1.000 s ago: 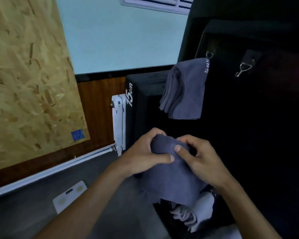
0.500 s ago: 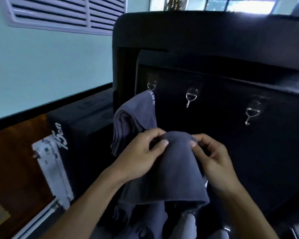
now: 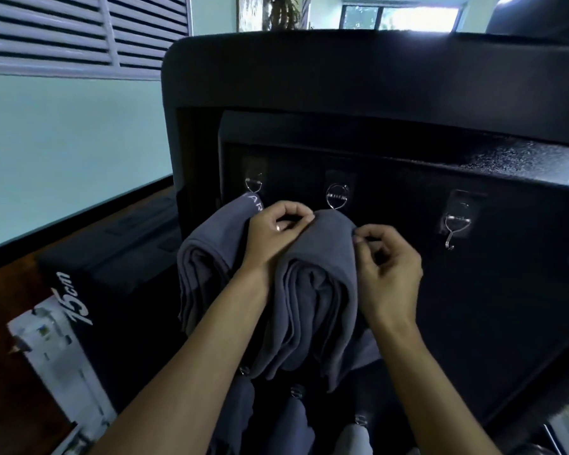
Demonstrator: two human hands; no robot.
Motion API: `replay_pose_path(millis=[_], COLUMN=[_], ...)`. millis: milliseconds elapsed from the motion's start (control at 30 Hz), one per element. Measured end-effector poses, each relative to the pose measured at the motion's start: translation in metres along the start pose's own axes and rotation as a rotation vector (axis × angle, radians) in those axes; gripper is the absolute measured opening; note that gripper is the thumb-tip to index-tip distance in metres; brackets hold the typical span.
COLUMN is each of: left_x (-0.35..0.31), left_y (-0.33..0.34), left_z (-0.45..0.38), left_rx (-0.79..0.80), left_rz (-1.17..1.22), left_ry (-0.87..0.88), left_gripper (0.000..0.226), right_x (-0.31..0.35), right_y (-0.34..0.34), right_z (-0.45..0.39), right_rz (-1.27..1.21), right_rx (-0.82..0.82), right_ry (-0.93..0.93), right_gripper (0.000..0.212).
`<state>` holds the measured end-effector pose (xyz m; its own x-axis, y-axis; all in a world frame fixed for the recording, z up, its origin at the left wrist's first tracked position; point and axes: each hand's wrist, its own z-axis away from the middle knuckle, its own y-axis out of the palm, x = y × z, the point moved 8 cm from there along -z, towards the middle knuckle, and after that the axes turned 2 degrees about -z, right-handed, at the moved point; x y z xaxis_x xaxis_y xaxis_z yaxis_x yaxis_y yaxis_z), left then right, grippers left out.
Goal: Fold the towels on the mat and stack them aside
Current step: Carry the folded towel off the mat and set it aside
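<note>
You hold a soft grey-blue cloth towel [image 3: 312, 290] up against the black padded panel [image 3: 408, 257], its top bunched just under the middle round metal hook [image 3: 337, 200], likely to hang it there. Your left hand [image 3: 273, 234] pinches the towel's top edge, fingers curled tight on the cloth. Your right hand [image 3: 388, 267] nips the other side between thumb and forefinger, the rest loosely curled. Beside it, a second grey towel [image 3: 211, 257] hangs from the left hook [image 3: 253, 185].
</note>
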<state>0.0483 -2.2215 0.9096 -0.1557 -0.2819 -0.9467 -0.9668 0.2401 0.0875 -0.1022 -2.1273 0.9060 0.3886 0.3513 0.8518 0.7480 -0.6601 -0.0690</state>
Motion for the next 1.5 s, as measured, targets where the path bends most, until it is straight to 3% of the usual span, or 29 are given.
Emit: replay_pose_path(millis=[167, 267, 333, 433, 567, 700, 833, 1000, 1100, 1233, 1367, 1500], left_x=[0.009, 0.007, 0.003, -0.008, 0.0, 0.005, 0.007, -0.022, -0.052, -0.071, -0.065, -0.047], left_y=[0.002, 0.002, -0.004, 0.003, 0.009, 0.01, 0.007, -0.01, -0.029, -0.073, -0.129, -0.17], left_z=[0.007, 0.016, 0.02, 0.029, 0.035, 0.039, 0.041, 0.051, 0.074, 0.109, 0.162, 0.229], left_rx=[-0.017, -0.011, -0.004, 0.195, 0.366, 0.418, 0.435, 0.285, 0.233, 0.162, 0.037, -0.147], left_rz=[0.079, 0.136, 0.059, -0.129, -0.149, -0.074, -0.102, -0.282, -0.436, -0.794, -1.121, -1.365], left_ry=[-0.094, -0.195, -0.162, -0.02, -0.027, -0.076, -0.155, -0.033, 0.148, 0.303, 0.218, -0.01], left_gripper=[0.007, 0.014, 0.02, 0.039, 0.052, 0.051, 0.07, 0.034, 0.03, 0.037, 0.053, 0.066], right_x=[0.0, 0.002, 0.002, 0.012, 0.0, -0.008, -0.003, 0.026, 0.06, 0.106, 0.129, 0.126], right_y=[0.006, 0.01, 0.011, 0.013, 0.022, 0.026, 0.024, 0.011, 0.01, 0.035, 0.078, 0.116], right_z=[0.004, 0.008, 0.012, 0.016, 0.016, 0.021, 0.021, 0.024, 0.04, 0.072, 0.115, 0.165], right_rz=[0.034, -0.031, 0.023, 0.274, 0.114, 0.068, 0.083, 0.239, 0.327, 0.391, 0.38, 0.307], right_rx=[0.073, 0.167, 0.19, 0.168, 0.225, 0.23, 0.255, 0.237, 0.213, 0.32, 0.516, 0.769], right_ry=[0.036, 0.112, 0.144, 0.021, 0.104, 0.14, 0.156, 0.027, -0.139, -0.358, -0.515, -0.656], right_gripper=[0.02, 0.037, 0.047, 0.036, 0.048, 0.065, 0.064, 0.039, 0.032, 0.037, 0.039, 0.043])
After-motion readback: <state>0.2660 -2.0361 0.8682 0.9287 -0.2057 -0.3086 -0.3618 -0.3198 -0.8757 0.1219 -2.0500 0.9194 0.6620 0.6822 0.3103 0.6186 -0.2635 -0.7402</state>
